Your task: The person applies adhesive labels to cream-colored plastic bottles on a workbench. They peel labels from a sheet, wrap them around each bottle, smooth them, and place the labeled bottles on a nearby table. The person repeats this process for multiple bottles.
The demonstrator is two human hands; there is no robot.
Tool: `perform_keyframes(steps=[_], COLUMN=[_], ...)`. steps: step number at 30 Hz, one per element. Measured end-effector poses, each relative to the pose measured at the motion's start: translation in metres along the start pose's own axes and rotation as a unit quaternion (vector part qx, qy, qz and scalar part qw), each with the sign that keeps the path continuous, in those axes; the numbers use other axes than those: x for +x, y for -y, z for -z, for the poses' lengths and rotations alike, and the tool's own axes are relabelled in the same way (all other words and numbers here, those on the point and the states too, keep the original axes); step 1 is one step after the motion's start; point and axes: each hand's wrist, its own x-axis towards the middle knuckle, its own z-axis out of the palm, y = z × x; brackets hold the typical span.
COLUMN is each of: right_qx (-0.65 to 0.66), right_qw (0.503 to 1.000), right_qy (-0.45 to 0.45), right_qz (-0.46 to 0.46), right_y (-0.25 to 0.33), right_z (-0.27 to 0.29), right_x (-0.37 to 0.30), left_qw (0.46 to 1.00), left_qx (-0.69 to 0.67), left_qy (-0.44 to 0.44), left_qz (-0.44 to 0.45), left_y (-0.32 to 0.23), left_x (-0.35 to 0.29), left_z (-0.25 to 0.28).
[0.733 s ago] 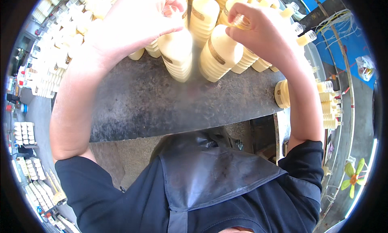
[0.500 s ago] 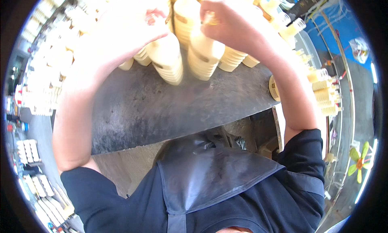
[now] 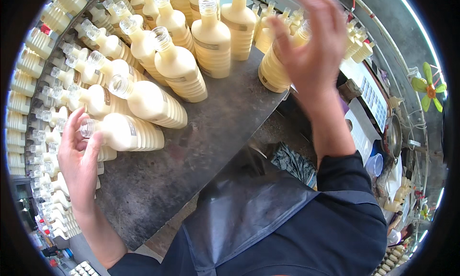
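Note:
Cream-coloured bottles with clear ringed necks and ribbed lower bodies crowd a dark worktable [image 3: 191, 156]. My left hand [image 3: 79, 156] is at the left, its thumb and fingers curled round the neck of the nearest bottle [image 3: 132, 133]. Beside that one stands another bottle [image 3: 152, 103]. At the right, my right hand [image 3: 314, 48] is raised and smeared by motion, its thumb and fingers apart. Just behind and below it, near the table's right edge, stands a single bottle [image 3: 273, 72], partly hidden by the hand.
More bottles [image 3: 182, 74] stand in rows along the table's far side. Others fill the far left beyond a dark edge. A yellow-green fan [image 3: 428, 87] is at the right, near a metal pan [image 3: 394, 137] and a clear plastic cup [image 3: 374, 164]. A dark apron [image 3: 244, 213] covers my front.
The view has swung rightward. My left hand is now lower left at a bottle's neck. My right hand has left the bottle necks and spread its fingers near the single bottle.

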Motion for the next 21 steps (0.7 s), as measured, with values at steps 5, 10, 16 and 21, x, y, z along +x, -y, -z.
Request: perform_keyframes(steps=[5, 10, 16, 21], right_qx=[0.218, 0.358, 0.304, 0.346], right_qw=[0.903, 0.807, 0.865, 0.839], right_qy=[0.232, 0.308, 0.383, 0.387], right_qz=[-0.288, -0.355, -0.114, 0.166], right_y=[-0.073, -0.087, -0.048, 0.032], right_z=[0.008, 0.007, 0.047, 0.065], right_x=[-0.033, -0.047, -0.044, -0.064], left_qw=[0.991, 0.983, 0.978, 0.967], left_qx=[-0.03, -0.043, -0.057, -0.065], left_qy=[-0.123, -0.162, -0.105, -0.079], left_qz=[-0.043, -0.077, -0.173, -0.234], left_y=[0.008, 0.007, -0.003, -0.015], left_x=[-0.011, -0.028, -0.054, -0.075], left_z=[0.006, 0.012, 0.008, 0.006])
